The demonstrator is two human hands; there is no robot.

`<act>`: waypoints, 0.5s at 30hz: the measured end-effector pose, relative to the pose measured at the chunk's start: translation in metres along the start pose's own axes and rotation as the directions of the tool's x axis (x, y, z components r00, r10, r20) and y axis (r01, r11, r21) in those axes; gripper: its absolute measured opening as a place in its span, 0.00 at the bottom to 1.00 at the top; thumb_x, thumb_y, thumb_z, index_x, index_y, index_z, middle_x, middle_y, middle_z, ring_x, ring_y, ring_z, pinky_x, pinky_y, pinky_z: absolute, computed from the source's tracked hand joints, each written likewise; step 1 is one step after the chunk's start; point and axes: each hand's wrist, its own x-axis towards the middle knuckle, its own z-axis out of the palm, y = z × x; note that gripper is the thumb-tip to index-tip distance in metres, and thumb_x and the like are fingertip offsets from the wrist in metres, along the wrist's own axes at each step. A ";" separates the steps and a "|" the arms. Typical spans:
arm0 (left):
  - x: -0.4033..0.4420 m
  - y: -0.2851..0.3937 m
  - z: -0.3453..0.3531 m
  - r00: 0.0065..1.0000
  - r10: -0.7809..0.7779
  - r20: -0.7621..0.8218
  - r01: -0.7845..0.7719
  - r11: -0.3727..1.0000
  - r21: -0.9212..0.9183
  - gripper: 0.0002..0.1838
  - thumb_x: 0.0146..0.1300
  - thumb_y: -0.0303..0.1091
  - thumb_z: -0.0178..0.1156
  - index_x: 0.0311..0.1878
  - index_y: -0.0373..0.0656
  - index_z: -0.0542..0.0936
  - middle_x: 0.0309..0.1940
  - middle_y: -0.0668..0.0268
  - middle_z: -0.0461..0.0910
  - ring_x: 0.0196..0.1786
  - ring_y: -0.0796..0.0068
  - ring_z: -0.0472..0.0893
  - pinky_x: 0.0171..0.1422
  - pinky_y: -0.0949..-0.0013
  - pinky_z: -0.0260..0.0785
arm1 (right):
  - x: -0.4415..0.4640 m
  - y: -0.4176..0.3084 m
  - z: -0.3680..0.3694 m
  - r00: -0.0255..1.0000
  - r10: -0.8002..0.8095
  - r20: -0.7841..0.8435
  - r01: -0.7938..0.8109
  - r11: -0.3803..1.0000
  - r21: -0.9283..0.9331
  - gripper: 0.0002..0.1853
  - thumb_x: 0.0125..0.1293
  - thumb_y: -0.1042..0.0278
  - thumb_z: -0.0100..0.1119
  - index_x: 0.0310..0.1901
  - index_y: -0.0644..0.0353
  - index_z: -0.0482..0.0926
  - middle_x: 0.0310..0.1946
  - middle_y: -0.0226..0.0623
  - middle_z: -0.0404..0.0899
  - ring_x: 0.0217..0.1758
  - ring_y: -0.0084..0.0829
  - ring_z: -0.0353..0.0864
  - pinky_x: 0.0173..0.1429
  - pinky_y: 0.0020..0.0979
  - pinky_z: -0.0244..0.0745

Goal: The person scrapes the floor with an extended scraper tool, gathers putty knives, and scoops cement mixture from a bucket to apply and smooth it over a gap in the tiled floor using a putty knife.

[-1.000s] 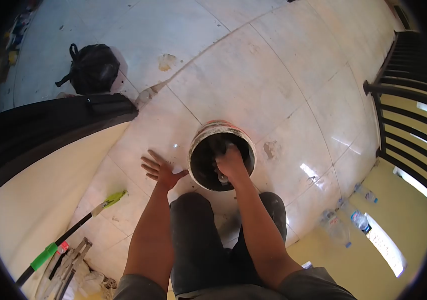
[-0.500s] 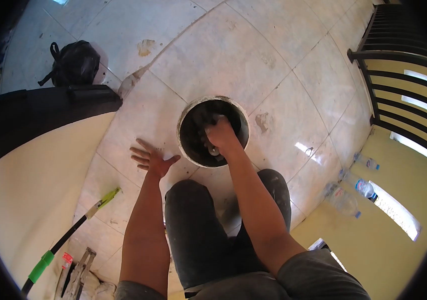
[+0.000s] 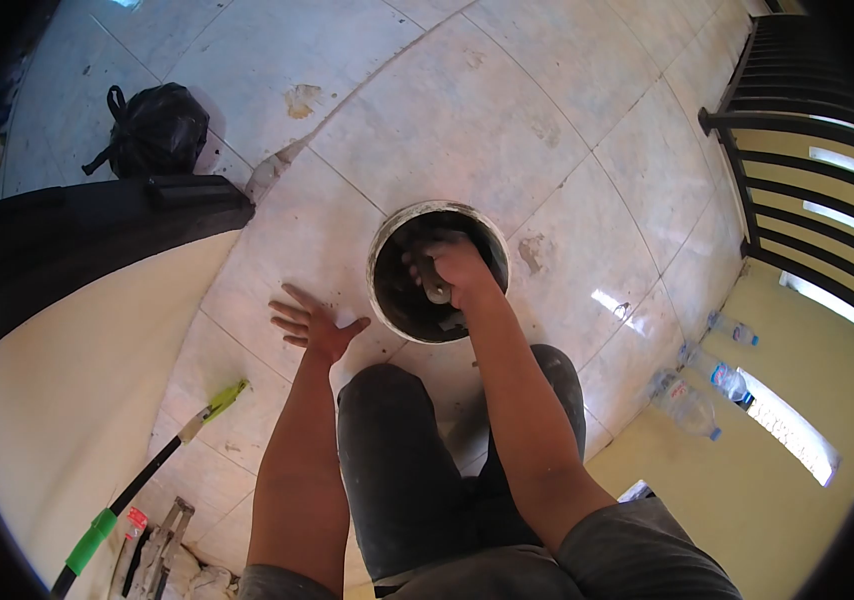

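Observation:
A round bucket (image 3: pixel 373 287) with a pale, crusted rim and a dark inside stands on the floor in front of my knees. My right hand (image 3: pixel 463 266) reaches into it, fingers wrapped round the handle of a hand tool (image 3: pixel 435 284). Only the handle's rounded end, with a small hole, shows clearly; the tool's working end is lost in the dark and blur. To the left of the bucket, my left hand (image 3: pixel 313 326) has its fingers spread over the floor tiles and holds nothing.
A tied black plastic bag (image 3: pixel 159 130) sits at upper left, beyond a dark-topped low wall (image 3: pixel 97 225). A green-ended pole (image 3: pixel 147 470) leans at lower left near wooden pieces (image 3: pixel 162 550). Plastic bottles (image 3: pixel 687 400) and a dark railing (image 3: pixel 797 180) are to the right.
My right hand has shifted inside the bucket, and more of the tool's handle shows now. The whole view has moved slightly; my left hand stays spread beside the bucket.

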 end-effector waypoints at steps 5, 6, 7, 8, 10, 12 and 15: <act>0.000 -0.001 -0.001 1.000 0.004 -0.001 -0.004 1.000 -0.012 0.97 0.39 0.60 0.91 0.83 0.52 0.11 0.82 0.35 0.04 0.86 0.27 0.14 0.87 0.26 0.21 | 0.002 0.000 0.008 0.998 -0.056 -0.032 0.059 0.993 0.106 0.11 0.75 0.76 0.57 0.55 0.67 0.82 0.36 0.45 0.88 0.30 0.35 0.85 0.32 0.37 0.82; 0.001 -0.001 -0.001 1.000 0.007 0.001 -0.007 1.000 -0.013 0.97 0.39 0.60 0.91 0.83 0.52 0.11 0.82 0.35 0.04 0.86 0.26 0.14 0.87 0.26 0.21 | 0.000 -0.002 0.010 0.996 -0.078 -0.044 0.084 0.983 0.161 0.11 0.76 0.75 0.58 0.55 0.67 0.81 0.36 0.45 0.87 0.30 0.34 0.85 0.32 0.37 0.82; 0.002 -0.002 0.000 1.000 0.007 0.000 -0.007 1.000 -0.015 0.97 0.39 0.60 0.91 0.83 0.52 0.11 0.82 0.35 0.04 0.86 0.26 0.14 0.87 0.26 0.21 | -0.001 -0.004 0.011 0.993 -0.099 -0.058 0.109 0.970 0.215 0.11 0.76 0.75 0.59 0.56 0.67 0.80 0.37 0.45 0.87 0.30 0.34 0.85 0.32 0.36 0.82; 0.002 -0.003 0.000 1.000 0.007 0.002 -0.007 1.000 -0.007 0.97 0.39 0.60 0.91 0.83 0.52 0.11 0.82 0.36 0.03 0.86 0.26 0.14 0.87 0.25 0.21 | -0.002 -0.006 0.013 0.993 -0.101 -0.057 0.111 0.971 0.212 0.11 0.76 0.75 0.59 0.56 0.67 0.80 0.37 0.45 0.87 0.30 0.34 0.85 0.32 0.36 0.82; 0.001 -0.001 -0.001 1.000 0.006 0.004 -0.006 1.000 -0.005 0.97 0.39 0.60 0.91 0.83 0.53 0.11 0.82 0.36 0.03 0.86 0.26 0.13 0.87 0.25 0.22 | -0.003 -0.008 0.017 0.984 -0.141 -0.106 0.165 0.946 0.278 0.11 0.76 0.74 0.59 0.57 0.66 0.78 0.37 0.44 0.87 0.30 0.33 0.85 0.32 0.35 0.82; -0.001 0.002 -0.003 1.000 -0.004 0.023 0.004 1.000 -0.005 0.97 0.40 0.59 0.91 0.83 0.53 0.10 0.82 0.36 0.03 0.86 0.26 0.14 0.87 0.25 0.22 | -0.006 -0.010 0.018 0.975 -0.187 -0.124 0.214 0.937 0.276 0.12 0.77 0.73 0.59 0.57 0.66 0.78 0.38 0.44 0.87 0.30 0.33 0.85 0.32 0.34 0.82; -0.003 0.003 -0.005 1.000 0.001 0.030 -0.001 1.000 -0.002 0.96 0.41 0.58 0.91 0.83 0.53 0.11 0.82 0.36 0.04 0.86 0.26 0.15 0.87 0.25 0.24 | -0.010 -0.010 0.021 0.952 -0.252 -0.172 0.294 0.905 0.308 0.13 0.78 0.73 0.59 0.59 0.66 0.77 0.39 0.43 0.87 0.31 0.32 0.85 0.32 0.33 0.82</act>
